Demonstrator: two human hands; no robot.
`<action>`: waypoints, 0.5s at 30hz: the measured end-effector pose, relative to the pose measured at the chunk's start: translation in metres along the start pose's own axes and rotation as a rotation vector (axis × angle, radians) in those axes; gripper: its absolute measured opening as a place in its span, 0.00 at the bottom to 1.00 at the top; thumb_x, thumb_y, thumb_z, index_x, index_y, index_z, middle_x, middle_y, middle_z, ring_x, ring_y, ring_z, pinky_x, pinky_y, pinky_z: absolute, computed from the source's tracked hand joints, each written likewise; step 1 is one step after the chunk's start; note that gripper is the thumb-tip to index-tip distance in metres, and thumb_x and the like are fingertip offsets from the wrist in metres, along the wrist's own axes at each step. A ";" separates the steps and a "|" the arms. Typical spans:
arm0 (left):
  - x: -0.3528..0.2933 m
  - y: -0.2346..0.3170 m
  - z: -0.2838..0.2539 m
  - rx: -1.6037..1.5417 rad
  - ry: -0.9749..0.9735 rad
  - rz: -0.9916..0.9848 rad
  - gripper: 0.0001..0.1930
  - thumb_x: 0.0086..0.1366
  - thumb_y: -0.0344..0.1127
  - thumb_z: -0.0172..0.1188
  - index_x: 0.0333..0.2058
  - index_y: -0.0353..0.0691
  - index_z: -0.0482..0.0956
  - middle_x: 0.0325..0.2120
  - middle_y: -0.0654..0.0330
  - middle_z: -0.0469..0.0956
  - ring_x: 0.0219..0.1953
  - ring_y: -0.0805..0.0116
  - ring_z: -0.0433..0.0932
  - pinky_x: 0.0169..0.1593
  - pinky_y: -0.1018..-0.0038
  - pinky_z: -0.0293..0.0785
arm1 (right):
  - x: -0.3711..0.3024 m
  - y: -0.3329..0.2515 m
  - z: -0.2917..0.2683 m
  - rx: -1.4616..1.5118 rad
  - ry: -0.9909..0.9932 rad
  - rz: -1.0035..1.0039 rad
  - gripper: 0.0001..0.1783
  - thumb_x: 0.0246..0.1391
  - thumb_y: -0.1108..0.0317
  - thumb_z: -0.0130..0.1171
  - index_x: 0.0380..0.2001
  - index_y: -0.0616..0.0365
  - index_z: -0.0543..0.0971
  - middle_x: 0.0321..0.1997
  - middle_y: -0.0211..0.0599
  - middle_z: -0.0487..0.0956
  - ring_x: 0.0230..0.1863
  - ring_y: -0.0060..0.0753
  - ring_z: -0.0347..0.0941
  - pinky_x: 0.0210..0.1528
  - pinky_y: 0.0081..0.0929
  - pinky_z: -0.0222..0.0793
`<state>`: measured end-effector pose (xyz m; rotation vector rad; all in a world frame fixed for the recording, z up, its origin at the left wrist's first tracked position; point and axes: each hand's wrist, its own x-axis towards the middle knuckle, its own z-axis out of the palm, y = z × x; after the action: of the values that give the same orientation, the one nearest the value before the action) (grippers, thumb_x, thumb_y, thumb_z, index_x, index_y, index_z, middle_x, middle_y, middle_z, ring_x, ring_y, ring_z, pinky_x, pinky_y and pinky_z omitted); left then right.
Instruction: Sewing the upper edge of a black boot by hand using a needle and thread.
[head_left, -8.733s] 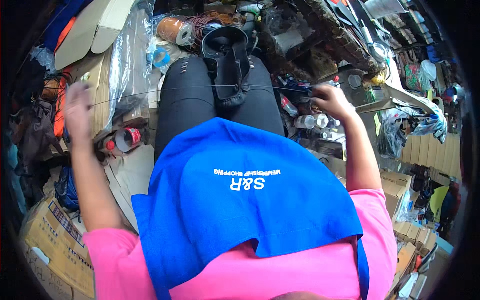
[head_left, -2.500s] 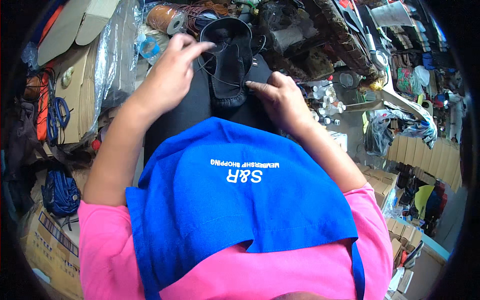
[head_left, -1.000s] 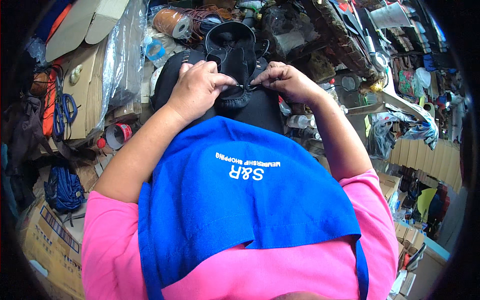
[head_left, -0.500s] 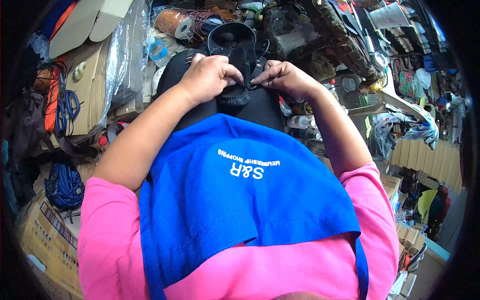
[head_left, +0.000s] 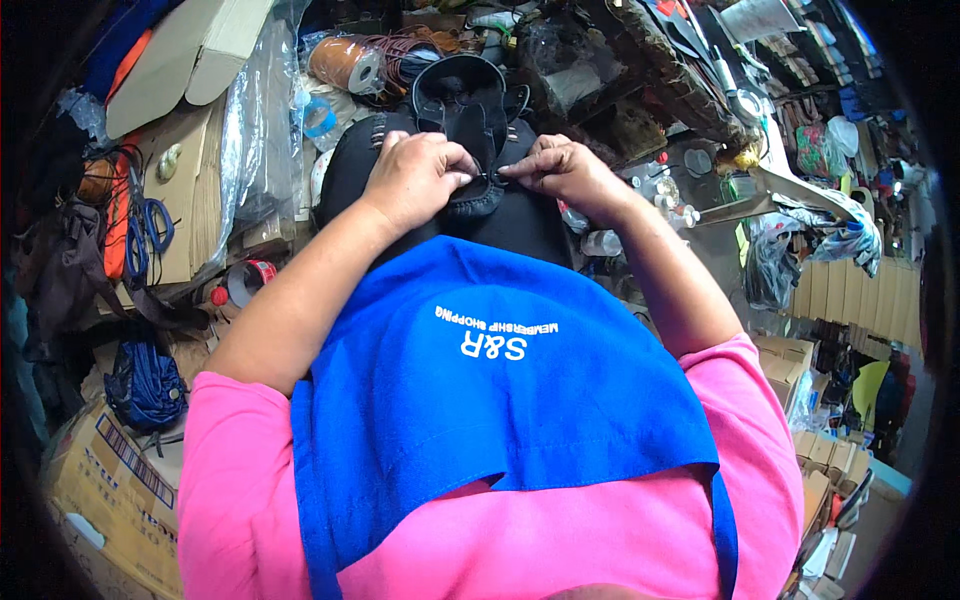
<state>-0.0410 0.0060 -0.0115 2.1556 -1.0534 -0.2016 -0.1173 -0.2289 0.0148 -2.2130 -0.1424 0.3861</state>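
Note:
A black shoe (head_left: pixel 475 207) lies across my dark-clad lap, its rounded, gathered end towards me and a wide cuff-like opening (head_left: pixel 458 72) at the far end. Over its left edge, my left hand (head_left: pixel 420 172) is closed, thumb and fingertips pinching at the rim of the inner opening. From the right, my right hand (head_left: pixel 562 172) pinches with thumb and forefinger close to the same spot. A tiny light glint shows between the fingertips; whether it is a needle or thread I cannot tell.
An orange spool of cord (head_left: pixel 350 64) lies beyond my left knee. Flattened cardboard (head_left: pixel 185 190) and blue-handled scissors (head_left: pixel 150 235) are at the left. Plastic bottles (head_left: pixel 602 243) stand right of my lap, near a worn wooden block (head_left: pixel 690 85).
Both hands have shifted slightly down the view, staying close together at the shoe. The left fingertips have drawn back a little from the middle of the opening.

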 end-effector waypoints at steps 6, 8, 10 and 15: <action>-0.014 0.011 0.000 0.081 0.042 -0.024 0.04 0.53 0.36 0.63 0.29 0.47 0.83 0.26 0.64 0.78 0.36 0.65 0.76 0.46 0.66 0.60 | -0.011 0.000 0.016 -0.247 0.214 -0.166 0.18 0.43 0.71 0.63 0.40 0.37 0.85 0.27 0.29 0.74 0.35 0.35 0.69 0.44 0.31 0.67; -0.016 0.006 -0.001 0.090 0.077 0.023 0.04 0.53 0.34 0.63 0.29 0.47 0.83 0.27 0.64 0.77 0.37 0.65 0.75 0.46 0.66 0.60 | -0.010 -0.001 0.012 -0.227 0.195 -0.141 0.19 0.43 0.74 0.62 0.40 0.41 0.85 0.27 0.29 0.75 0.36 0.32 0.69 0.45 0.28 0.66; -0.016 0.003 -0.004 0.099 0.089 0.069 0.07 0.53 0.30 0.63 0.31 0.50 0.84 0.27 0.64 0.75 0.39 0.64 0.74 0.45 0.67 0.61 | -0.010 -0.005 0.010 -0.154 0.167 -0.080 0.21 0.42 0.80 0.59 0.40 0.45 0.84 0.29 0.28 0.74 0.38 0.27 0.69 0.45 0.25 0.67; -0.010 -0.005 -0.005 0.058 0.065 0.041 0.07 0.53 0.31 0.63 0.32 0.50 0.84 0.24 0.64 0.73 0.36 0.64 0.73 0.43 0.66 0.61 | -0.004 -0.004 0.000 -0.151 0.104 -0.084 0.21 0.44 0.80 0.57 0.41 0.46 0.84 0.28 0.27 0.69 0.37 0.25 0.67 0.42 0.23 0.67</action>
<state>-0.0425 0.0179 -0.0126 2.1754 -1.0767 -0.0824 -0.1207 -0.2268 0.0186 -2.3615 -0.2130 0.2194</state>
